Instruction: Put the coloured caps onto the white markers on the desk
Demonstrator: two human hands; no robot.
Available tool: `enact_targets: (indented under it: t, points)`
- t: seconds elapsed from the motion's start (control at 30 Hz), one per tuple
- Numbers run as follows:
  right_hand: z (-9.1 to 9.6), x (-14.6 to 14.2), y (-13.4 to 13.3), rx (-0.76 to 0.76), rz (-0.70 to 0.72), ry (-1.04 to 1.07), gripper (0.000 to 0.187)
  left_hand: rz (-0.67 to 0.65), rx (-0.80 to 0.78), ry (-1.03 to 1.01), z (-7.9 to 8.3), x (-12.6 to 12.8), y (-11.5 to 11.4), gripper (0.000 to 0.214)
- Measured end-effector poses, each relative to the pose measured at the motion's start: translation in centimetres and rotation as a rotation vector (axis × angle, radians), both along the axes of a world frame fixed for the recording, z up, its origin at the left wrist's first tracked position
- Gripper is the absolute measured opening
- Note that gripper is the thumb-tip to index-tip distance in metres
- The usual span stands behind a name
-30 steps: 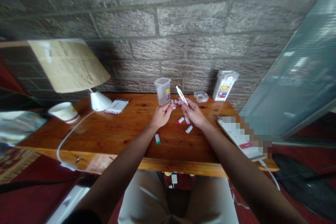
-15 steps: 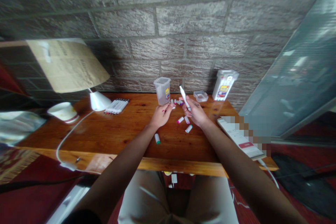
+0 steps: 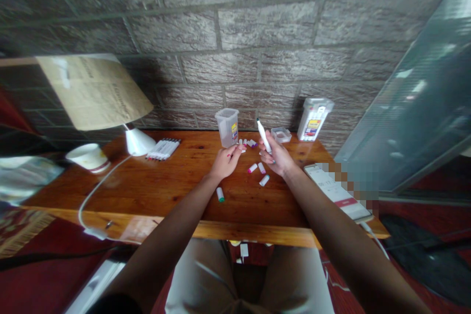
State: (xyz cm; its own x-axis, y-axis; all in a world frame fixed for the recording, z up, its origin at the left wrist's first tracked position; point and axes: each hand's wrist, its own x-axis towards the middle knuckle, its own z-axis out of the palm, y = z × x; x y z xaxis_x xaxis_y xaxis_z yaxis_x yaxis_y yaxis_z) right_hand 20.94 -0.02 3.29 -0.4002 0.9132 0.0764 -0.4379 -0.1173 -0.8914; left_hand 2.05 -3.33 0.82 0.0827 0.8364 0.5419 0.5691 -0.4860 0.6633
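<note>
My right hand (image 3: 277, 156) is closed around a white marker (image 3: 263, 133), its dark tip pointing up and away from me over the wooden table (image 3: 165, 186). My left hand (image 3: 224, 162) rests on the wood, fingers drawn together beside a few white marker caps (image 3: 252, 143); what they hold, if anything, I cannot make out. Just behind the left hand stands a clear plastic container (image 3: 228, 127) with its top open. Between my forearms lie a pink-ended cap (image 3: 252, 168), a purple-ended cap (image 3: 261, 168) and a blue-ended cap (image 3: 264, 180). A green-ended cap (image 3: 220, 195) is near my left wrist.
A clear lid (image 3: 281, 135) and a filled marker case (image 3: 315, 120) stand at the back right. On the right edge lies a phone (image 3: 334, 191) with a cable. Leftward are a row of markers (image 3: 164, 149), a lamp (image 3: 139, 142) and a paper cup (image 3: 88, 158).
My right hand has shifted slightly right with the marker, away from the caps at the back. My left hand stays in place.
</note>
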Motion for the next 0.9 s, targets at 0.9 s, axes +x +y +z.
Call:
enact_targets:
  t: [0.9]
  points:
    - [-1.8,-1.7,-1.6,1.170,-0.309,-0.642,0.022,0.214,0.093,-0.215,-0.8,-0.7,1.6,0.025]
